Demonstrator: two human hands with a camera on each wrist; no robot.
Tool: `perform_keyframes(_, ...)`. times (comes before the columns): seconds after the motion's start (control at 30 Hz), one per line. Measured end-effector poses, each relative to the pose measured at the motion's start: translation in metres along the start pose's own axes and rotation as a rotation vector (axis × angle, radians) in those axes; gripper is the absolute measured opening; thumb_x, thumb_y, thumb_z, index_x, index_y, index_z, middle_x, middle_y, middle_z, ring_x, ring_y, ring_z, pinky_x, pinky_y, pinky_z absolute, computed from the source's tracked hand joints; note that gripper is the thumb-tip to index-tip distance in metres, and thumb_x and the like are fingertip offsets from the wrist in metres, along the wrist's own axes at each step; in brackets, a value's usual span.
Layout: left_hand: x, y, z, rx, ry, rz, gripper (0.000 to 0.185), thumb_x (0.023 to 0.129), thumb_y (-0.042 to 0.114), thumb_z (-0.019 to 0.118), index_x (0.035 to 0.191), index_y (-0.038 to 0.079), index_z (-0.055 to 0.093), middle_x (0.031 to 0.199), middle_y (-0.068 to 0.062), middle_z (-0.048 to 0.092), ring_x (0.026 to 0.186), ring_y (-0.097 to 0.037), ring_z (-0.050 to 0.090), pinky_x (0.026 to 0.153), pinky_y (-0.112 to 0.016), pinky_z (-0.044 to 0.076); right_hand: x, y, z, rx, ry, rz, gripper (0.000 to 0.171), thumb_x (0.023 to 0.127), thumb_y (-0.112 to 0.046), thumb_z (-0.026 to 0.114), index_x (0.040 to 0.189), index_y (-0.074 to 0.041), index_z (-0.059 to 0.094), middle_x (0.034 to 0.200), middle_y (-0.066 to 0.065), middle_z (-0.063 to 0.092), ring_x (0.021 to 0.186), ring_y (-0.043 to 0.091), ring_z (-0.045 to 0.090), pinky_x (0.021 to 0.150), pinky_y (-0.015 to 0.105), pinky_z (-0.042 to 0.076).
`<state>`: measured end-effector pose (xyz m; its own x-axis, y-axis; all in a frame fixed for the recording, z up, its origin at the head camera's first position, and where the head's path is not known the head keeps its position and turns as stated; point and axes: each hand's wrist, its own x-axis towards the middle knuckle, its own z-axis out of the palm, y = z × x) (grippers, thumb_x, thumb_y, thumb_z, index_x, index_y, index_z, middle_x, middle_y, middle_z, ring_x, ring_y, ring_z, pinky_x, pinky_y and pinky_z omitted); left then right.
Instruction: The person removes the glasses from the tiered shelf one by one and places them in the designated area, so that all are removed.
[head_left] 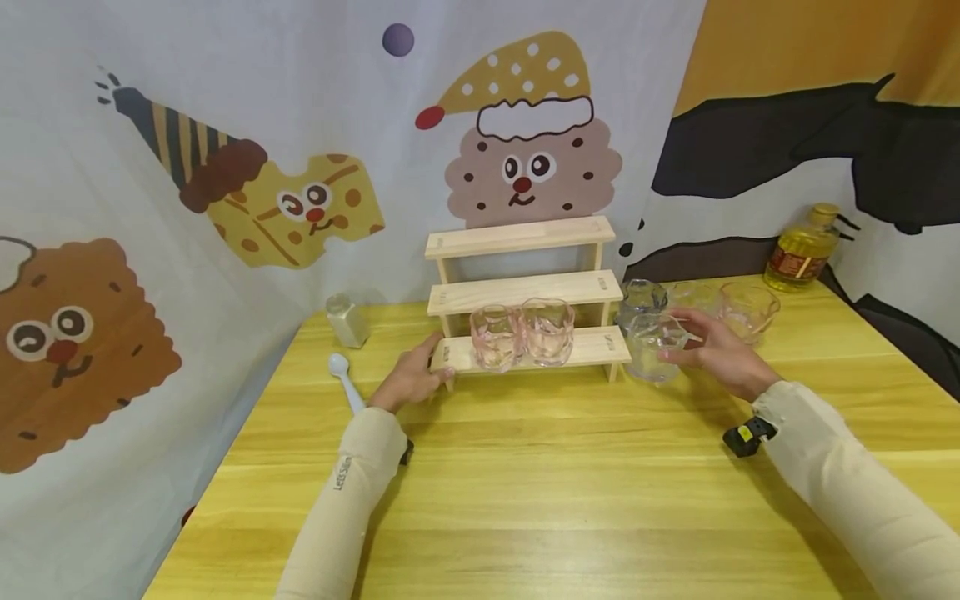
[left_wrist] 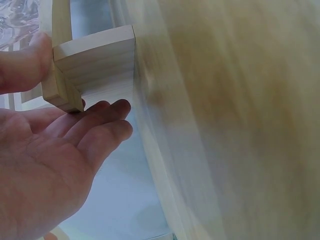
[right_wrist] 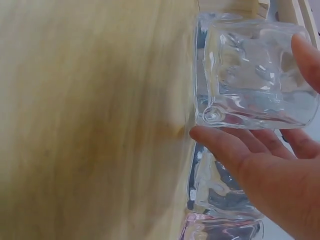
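A three-tier wooden shelf stands at the back of the yellow table. Two pink-tinted glasses sit on its bottom tier. My left hand holds the left end of that tier. The left wrist view shows the thumb on one side of the shelf end and straight fingers under it. My right hand grips a clear glass just right of the shelf. In the right wrist view its fingers lie under the clear glass.
Three more glasses stand behind my right hand. An oil bottle is in the far right corner. A small shaker and a white spoon lie left of the shelf. Printed cloth backs the table.
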<state>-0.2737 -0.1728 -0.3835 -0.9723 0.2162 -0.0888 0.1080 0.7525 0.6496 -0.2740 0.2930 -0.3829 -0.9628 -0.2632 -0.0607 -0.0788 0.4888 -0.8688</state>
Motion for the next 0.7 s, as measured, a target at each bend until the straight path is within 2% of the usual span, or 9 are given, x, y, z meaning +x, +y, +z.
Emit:
perform_keyframes(0.13,0.000,0.000,-0.001,-0.009,-0.014,-0.005,0.073,0.100,0.022,0.062,0.161,0.011,0.023,0.142,-0.026,0.055,0.127,-0.038,0.057,0.106,-0.051,0.046,0.002,0.000,0.000,-0.021,-0.010,0.013,0.091,0.096,-0.027,0.069,0.161,-0.003,0.011,0.164,0.029,0.019,0.147,0.054,0.025,0.112,0.064,0.034)
perform_keyframes(0.23,0.000,0.000,0.000,-0.005,-0.019,-0.001,0.072,0.100,0.022,0.061,0.160,0.010,0.023,0.142,-0.026,0.055,0.127,-0.038,0.057,0.106,-0.051,0.046,0.000,-0.001,0.000,-0.078,-0.026,0.013,0.093,0.096,-0.029,0.069,0.162,-0.006,0.009,0.163,0.033,0.019,0.143,0.057,0.030,0.110,0.068,0.035)
perform_keyframes(0.4,-0.001,-0.002,0.002,0.011,-0.019,-0.007,0.072,0.100,0.022,0.062,0.160,0.011,0.024,0.143,-0.026,0.055,0.128,-0.039,0.057,0.107,-0.051,0.046,-0.009,-0.011,0.005,-0.312,-0.017,0.020,0.098,0.095,-0.035,0.070,0.161,-0.003,0.006,0.158,0.040,0.020,0.136,0.061,0.035,0.104,0.071,0.039)
perform_keyframes(0.5,-0.002,-0.002,0.002,0.013,-0.035,-0.010,0.074,0.101,0.023,0.060,0.161,0.010,0.020,0.145,-0.027,0.052,0.131,-0.040,0.055,0.109,-0.052,0.044,-0.016,-0.027,0.012,-0.514,0.069,-0.016,0.092,0.094,-0.036,0.070,0.158,0.005,0.018,0.152,0.041,0.030,0.132,0.060,0.038,0.102,0.071,0.038)
perform_keyframes(0.57,-0.002,-0.001,0.001,0.010,-0.036,-0.012,0.075,0.101,0.023,0.060,0.162,0.009,0.019,0.147,-0.027,0.051,0.132,-0.040,0.054,0.110,-0.053,0.043,-0.020,-0.041,0.021,-0.602,0.171,-0.088,0.083,0.093,-0.032,0.071,0.153,0.008,0.029,0.146,0.040,0.040,0.128,0.059,0.043,0.100,0.071,0.039)
perform_keyframes(0.63,-0.002,0.000,0.000,0.006,-0.031,-0.015,0.075,0.101,0.023,0.060,0.162,0.010,0.019,0.147,-0.027,0.051,0.131,-0.040,0.055,0.109,-0.052,0.044,-0.022,-0.056,0.034,-0.628,0.277,-0.195,0.073,0.092,-0.025,0.072,0.148,0.008,0.039,0.140,0.038,0.047,0.121,0.057,0.049,0.097,0.070,0.041)
perform_keyframes(0.7,-0.001,0.000,-0.001,0.013,-0.025,-0.010,0.074,0.101,0.023,0.061,0.161,0.010,0.020,0.145,-0.027,0.052,0.128,-0.039,0.056,0.107,-0.052,0.045,-0.023,-0.067,0.049,-0.590,0.367,-0.309,0.066,0.091,-0.019,0.073,0.144,0.008,0.044,0.135,0.036,0.051,0.116,0.054,0.053,0.094,0.068,0.043)
